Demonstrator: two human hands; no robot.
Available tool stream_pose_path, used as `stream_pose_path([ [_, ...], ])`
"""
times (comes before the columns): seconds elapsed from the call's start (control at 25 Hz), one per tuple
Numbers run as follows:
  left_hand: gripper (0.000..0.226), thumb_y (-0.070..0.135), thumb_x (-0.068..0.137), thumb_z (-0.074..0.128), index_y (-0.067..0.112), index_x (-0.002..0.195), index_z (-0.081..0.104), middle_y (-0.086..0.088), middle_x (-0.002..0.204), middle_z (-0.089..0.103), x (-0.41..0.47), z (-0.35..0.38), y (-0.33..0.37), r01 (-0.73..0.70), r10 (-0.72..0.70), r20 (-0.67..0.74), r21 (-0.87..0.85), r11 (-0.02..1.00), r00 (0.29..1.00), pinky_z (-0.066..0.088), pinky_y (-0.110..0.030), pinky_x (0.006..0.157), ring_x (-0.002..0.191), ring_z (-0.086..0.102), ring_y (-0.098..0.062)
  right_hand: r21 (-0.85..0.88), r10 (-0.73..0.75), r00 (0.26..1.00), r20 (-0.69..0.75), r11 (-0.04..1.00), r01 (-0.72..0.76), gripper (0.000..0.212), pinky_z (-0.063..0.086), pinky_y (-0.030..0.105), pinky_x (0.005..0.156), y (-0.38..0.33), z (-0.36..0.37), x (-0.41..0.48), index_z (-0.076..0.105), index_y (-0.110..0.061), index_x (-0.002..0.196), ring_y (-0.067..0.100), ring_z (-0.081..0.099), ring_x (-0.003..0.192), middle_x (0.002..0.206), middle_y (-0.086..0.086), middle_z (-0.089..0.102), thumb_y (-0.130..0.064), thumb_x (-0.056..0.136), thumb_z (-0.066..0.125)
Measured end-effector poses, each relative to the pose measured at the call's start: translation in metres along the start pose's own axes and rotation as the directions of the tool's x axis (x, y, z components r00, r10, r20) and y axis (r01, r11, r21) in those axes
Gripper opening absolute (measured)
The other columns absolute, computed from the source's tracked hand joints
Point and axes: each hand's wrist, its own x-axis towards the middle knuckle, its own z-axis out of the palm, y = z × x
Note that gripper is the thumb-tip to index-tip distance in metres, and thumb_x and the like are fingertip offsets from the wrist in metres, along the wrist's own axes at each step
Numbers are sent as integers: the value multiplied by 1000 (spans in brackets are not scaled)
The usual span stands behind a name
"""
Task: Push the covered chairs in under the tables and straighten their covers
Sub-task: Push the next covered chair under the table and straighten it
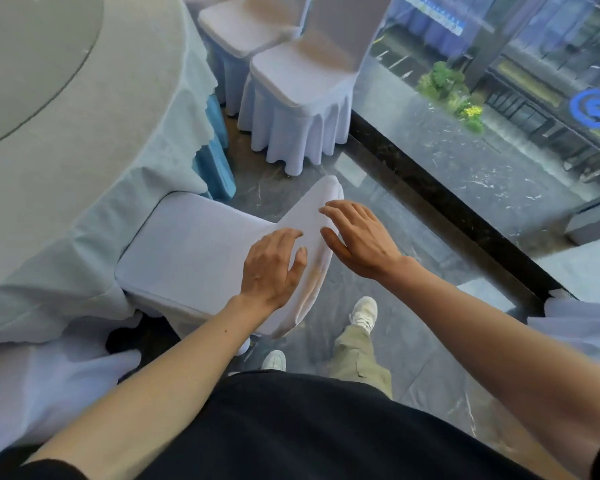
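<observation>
Head view: both bare hands are over the backrest of the nearest covered chair [201,244].
Left hand [272,268]: palm down, fingers loosely spread, lying on the white cover at the seat side of the backrest top; gripping nothing.
Right hand [359,237]: fingers apart and extended, at the outer side of the same backrest top, its thumb against the fabric; whether the palm touches, I cannot tell.
Chair back [317,237]: white cover, with a faint brownish mark just beside the left thumb.
Chair seat: tucked against the round table [66,168], its front edge under the hanging pale-blue tablecloth.
Glass turntable [25,64]: sits on the tabletop, upper left.
Other covered chairs: one [298,98] and another [250,26] stand further round the table, skirts hanging to the floor.
Window [482,116]: right, looking down on a wet street.
Below: white sneakers [364,313], olive trousers, dark marbled floor.
</observation>
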Motion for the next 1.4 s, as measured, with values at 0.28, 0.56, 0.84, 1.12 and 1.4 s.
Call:
stream_pose_path([
  [0.28,48,47,97,30,18,125,55,-4,126,61,43,37,27,308,-300,-123,49,950,946,47,-34,91,107,59,-20,82,-396,913,98,918,389,39,37,35,102,76,11,65,57,-9,125,26,53,116,126,11,58,-35,102,40],
  [0.56,58,55,92,13,27,117,57,5,117,65,45,81,88,685,-664,-205,50,727,719,48,-36,78,102,61,-21,274,-732,653,195,680,680,33,40,38,99,124,26,99,62,-7,110,30,57,102,107,11,63,-31,102,41],
  [0.84,53,52,92,16,28,102,61,7,100,70,51,86,99,797,-741,-317,90,597,592,47,-33,67,91,65,-19,281,-783,545,299,618,734,53,42,38,89,111,37,123,62,-17,94,24,59,86,90,-1,63,-43,99,16],
  [1.12,46,46,95,32,21,78,65,3,69,68,46,93,85,796,-664,-502,87,599,554,43,-28,49,62,64,-20,301,-824,555,114,561,771,45,43,34,50,96,59,142,57,-14,64,25,52,53,59,0,54,-37,92,31],
  [1.4,39,40,91,42,19,68,65,2,58,64,20,53,7,789,-560,-641,120,603,525,41,-26,47,50,60,-23,297,-814,579,48,565,770,41,36,29,46,20,86,174,51,-14,59,23,47,47,54,0,49,-36,90,36],
])
